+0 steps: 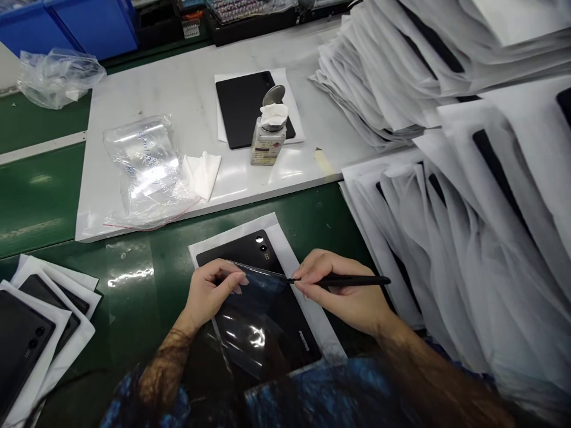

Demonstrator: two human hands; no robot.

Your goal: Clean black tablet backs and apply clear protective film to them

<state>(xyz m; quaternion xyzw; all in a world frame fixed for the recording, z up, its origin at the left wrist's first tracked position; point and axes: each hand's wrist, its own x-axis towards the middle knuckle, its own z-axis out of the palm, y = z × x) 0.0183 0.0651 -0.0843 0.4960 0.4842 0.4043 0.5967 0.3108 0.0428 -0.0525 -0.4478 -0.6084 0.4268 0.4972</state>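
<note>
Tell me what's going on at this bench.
A person's left hand holds up the edge of a clear film on a black tablet lying on white paper, while the right hand brings a black pointed tool to that edge. Piles of white-wrapped tablets lie to the right. On the white board beyond, a bottle stands by a second black tablet.
</note>
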